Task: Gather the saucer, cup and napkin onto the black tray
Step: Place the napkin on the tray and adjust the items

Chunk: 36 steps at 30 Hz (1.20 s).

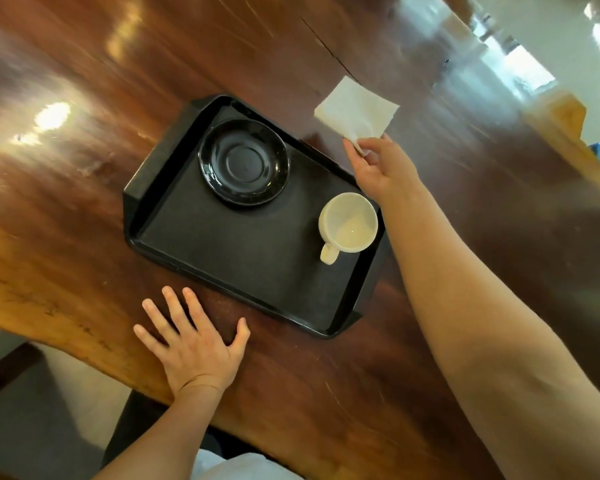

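Status: two of three items are on the tray (222, 258). The saucer (244, 162) sits flat in the tray's far half, near the far rim. The cup (347, 223) stands upright at the tray's right end, close to the rim, handle pointing toward the person. It looks empty.

The napkin (356, 110) is the remaining item. It is beyond the tray's far right corner and does not overlap the tray. The right hand (378, 168) pinches the napkin's near corner between thumb and fingertips. Most of the sheet extends away from the tray. Whether it is lifted clear of the table (84, 237) or dragging on it cannot be determined.

The left hand (191, 341) lies open and flat, palm down, on the table just beside the tray's near rim. It holds nothing and does not touch the tray.

Remaining work, as judged: move the napkin over the rim and release it on the bare tray floor between saucer and cup.

Limits of view: the far table and the room beyond it are smeared. The napkin's fold count is unreadable. The right fingertips are partly hidden by the napkin corner.
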{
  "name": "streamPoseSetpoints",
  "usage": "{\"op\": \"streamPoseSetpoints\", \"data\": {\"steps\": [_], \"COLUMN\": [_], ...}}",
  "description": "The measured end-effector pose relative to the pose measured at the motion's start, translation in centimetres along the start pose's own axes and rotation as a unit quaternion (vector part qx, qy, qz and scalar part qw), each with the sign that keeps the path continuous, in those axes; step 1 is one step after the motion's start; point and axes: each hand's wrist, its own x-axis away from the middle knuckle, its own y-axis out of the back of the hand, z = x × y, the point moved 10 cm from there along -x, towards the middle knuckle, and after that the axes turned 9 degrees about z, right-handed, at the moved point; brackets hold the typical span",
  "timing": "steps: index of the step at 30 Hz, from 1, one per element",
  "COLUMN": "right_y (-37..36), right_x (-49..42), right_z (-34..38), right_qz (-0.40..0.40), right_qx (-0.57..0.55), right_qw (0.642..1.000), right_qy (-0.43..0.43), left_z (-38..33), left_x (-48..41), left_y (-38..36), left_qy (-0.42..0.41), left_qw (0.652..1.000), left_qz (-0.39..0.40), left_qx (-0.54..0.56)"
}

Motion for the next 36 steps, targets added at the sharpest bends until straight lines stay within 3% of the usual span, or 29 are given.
{"op": "streamPoseSetpoints", "data": {"steps": [6,11,19,25,31,36], "right_y": [-1.5,0.2,5.8,8.4,10.4,11.8], "right_x": [4.2,8.0,12.1,12.2,12.0,11.9], "right_z": [-3.8,-9.7,-19.6,-21.8,-21.0,-19.8], "right_qz": [0.116,0.157,0.092,0.033,-0.051,-0.134], "right_qx": [-0.002,0.008,-0.028,-0.014,0.089,0.296], "right_qw": [0.993,0.984,0.982,0.985,0.987,0.937], "right_qy": [-0.033,-0.085,-0.161,-0.17,-0.128,-0.129], "left_z": [-0.2,-0.1,0.0,0.1,0.1,0.1], "left_x": [0.0,-0.1,-0.4,-0.4,-0.4,-0.6], "left_y": [-0.4,-0.4,-0.9,-1.1,-1.1,-1.2], "left_qy": [0.007,0.009,0.013,0.009,0.006,0.009], "left_qw": [1.0,0.999,0.999,0.999,0.999,0.999], "left_qz": [0.026,0.039,0.045,0.034,0.029,0.027], "left_qx": [-0.003,-0.012,-0.023,-0.02,-0.016,-0.019]}}
